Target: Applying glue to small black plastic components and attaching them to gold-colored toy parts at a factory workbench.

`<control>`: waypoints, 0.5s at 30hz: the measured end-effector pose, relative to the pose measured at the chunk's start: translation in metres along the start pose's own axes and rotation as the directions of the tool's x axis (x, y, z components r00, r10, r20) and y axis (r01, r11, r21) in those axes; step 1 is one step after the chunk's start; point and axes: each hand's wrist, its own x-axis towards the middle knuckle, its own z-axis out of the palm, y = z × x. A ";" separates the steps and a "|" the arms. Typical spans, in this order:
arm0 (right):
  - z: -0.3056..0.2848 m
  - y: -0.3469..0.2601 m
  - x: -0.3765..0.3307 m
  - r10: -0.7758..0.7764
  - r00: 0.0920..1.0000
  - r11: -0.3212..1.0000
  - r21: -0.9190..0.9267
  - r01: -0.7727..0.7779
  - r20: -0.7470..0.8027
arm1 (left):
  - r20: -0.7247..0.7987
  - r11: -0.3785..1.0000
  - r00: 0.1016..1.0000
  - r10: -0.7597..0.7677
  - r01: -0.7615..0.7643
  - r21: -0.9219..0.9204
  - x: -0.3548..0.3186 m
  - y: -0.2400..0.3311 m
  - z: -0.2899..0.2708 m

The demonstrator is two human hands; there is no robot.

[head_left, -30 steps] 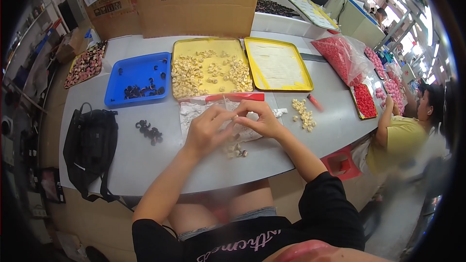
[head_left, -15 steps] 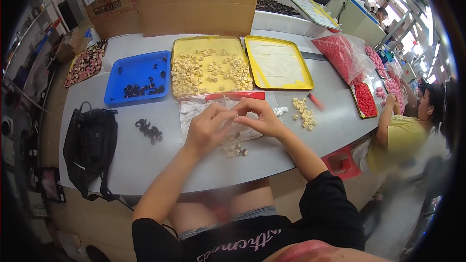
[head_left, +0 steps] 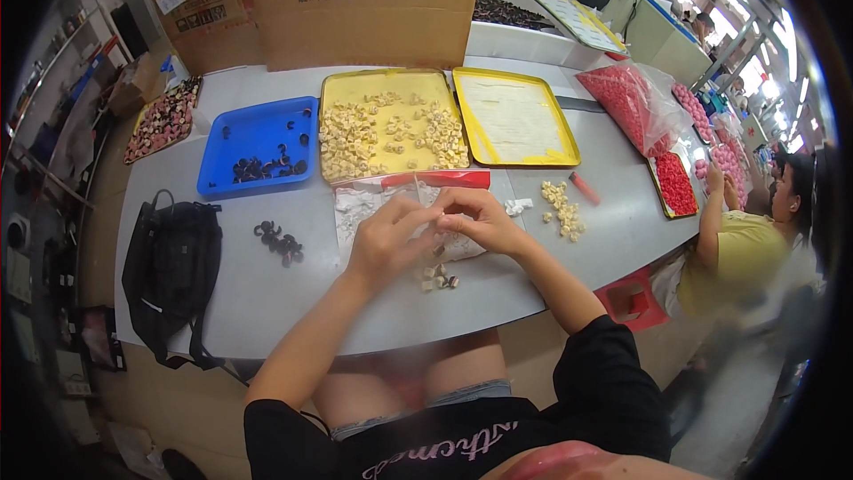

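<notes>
Workshop bench: a smooth grey table (head_left: 267, 302) with rounded front edge, large corrugated cardboard boxes (head_left: 364, 0) standing along its far side. On it, a shallow blue plastic tray (head_left: 253, 129) with a few small dark ring-like parts, a yellow metal tray (head_left: 391, 80) strewn with cream-coloured lumpy pieces, and a second yellow tray (head_left: 517, 120) lined with pale sheet. A crinkled clear plastic bag with red strip (head_left: 364, 209) lies flat just before the trays.

Left hand (head_left: 384, 240) and right hand (head_left: 475, 218) meet over the bag, fingertips pinched together around a small pale piece (head_left: 435, 216); its shape is too small to make out. Both hands curled, not flat.

Just below the hands, a small cluster of cream parts (head_left: 440, 280) near the table edge. Loose dark rings (head_left: 280, 243) to the left; a soft black bag (head_left: 171, 271) beyond them. Right side: cream pile (head_left: 562, 209), a red cylindrical marker (head_left: 584, 188), a clear sack of red beads (head_left: 626, 107). A person in a yellow shirt (head_left: 742, 258) sits at the table's right end.
</notes>
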 end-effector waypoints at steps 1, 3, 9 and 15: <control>0.001 -0.002 -0.001 0.007 1.000 0.999 0.045 -0.006 -0.005 | -0.006 1.000 1.000 0.010 -0.010 0.015 -0.001 -0.001 0.000; -0.002 0.001 -0.001 -0.024 1.000 0.999 0.035 0.024 -0.005 | -0.014 1.000 1.000 -0.001 0.001 0.006 0.000 0.001 0.003; -0.002 0.001 0.000 -0.072 0.997 0.997 0.039 0.072 -0.003 | -0.056 0.998 0.997 -0.048 0.046 -0.037 0.001 0.003 0.004; -0.003 -0.003 0.000 -0.043 0.999 0.997 0.064 0.042 0.015 | -0.063 1.000 0.998 -0.024 0.025 0.005 0.002 0.005 0.003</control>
